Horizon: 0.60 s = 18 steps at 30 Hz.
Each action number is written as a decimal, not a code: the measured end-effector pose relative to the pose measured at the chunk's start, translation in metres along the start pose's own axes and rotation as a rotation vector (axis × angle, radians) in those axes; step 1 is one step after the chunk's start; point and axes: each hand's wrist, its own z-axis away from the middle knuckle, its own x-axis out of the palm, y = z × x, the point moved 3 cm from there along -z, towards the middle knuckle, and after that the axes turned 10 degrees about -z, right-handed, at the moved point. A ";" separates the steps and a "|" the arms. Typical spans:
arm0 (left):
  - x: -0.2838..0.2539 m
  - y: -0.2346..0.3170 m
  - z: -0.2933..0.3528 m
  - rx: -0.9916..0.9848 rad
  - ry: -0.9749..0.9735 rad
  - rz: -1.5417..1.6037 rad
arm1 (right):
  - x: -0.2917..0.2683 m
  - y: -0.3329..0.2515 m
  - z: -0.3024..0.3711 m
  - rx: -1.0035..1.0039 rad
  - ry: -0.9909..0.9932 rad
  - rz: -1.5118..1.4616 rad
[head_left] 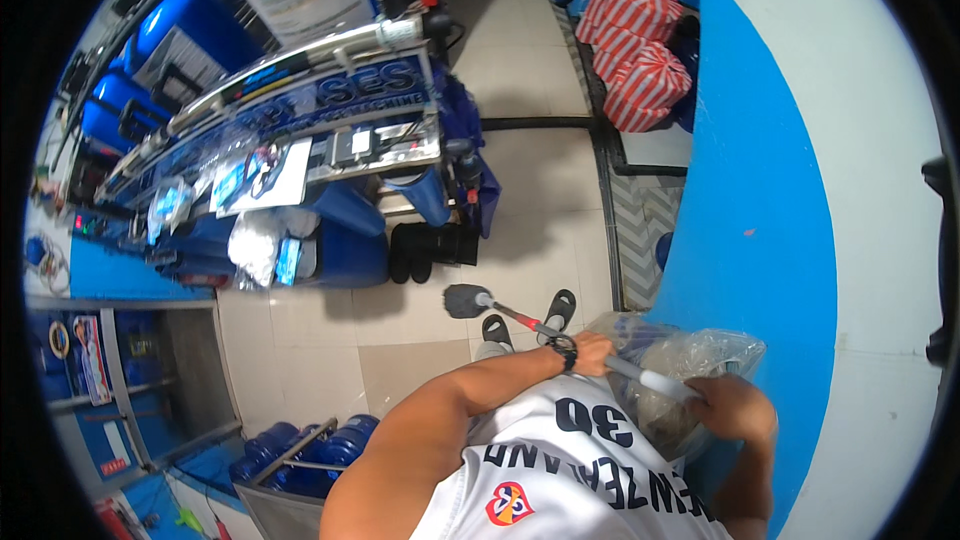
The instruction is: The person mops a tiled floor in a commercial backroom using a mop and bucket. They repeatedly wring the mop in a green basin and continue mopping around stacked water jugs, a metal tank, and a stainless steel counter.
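A mop with a dark grey fluffy head [465, 301] slants across in front of my body, its head at or just over the tiled floor. Its pole [524, 320] is grey and red near the head, and thicker and pale toward the upper end. My left hand [592, 352], with a dark band on the wrist, is closed around the middle of the pole. At the right, my right hand [735, 406] grips the pole's upper end, its fingers slightly blurred. My feet in dark slippers [561, 310] stand close to the pole.
A metal-framed machine [390, 155] with blue tanks stands at the left, black boots [410, 245] below it. Clear plastic bags [725, 350] lie beside me at the blue wall [770, 240]. Red-striped bags [645, 85] sit far right. Blue water bottles [265, 450] stand lower left.
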 end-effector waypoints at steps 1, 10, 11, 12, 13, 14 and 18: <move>0.011 0.009 -0.013 0.088 0.039 0.041 | 0.006 0.010 0.013 0.073 0.034 -0.022; 0.172 0.054 -0.082 0.614 -0.600 -0.410 | 0.146 0.080 0.080 0.500 0.137 -1.097; 0.174 0.050 -0.080 0.622 -0.644 -0.421 | 0.160 0.080 0.075 0.560 0.210 -1.222; 0.170 0.043 -0.076 0.621 -0.716 -0.433 | 0.169 0.082 0.072 0.581 0.229 -1.334; 0.162 0.036 -0.078 0.609 -0.715 -0.491 | 0.174 0.085 0.065 0.596 0.249 -1.443; 0.150 0.030 -0.084 0.557 -0.734 -0.509 | 0.175 0.090 0.058 0.614 0.263 -1.551; 0.093 -0.015 -0.122 0.279 -0.794 -0.580 | 0.162 0.111 -0.005 0.448 0.238 -1.708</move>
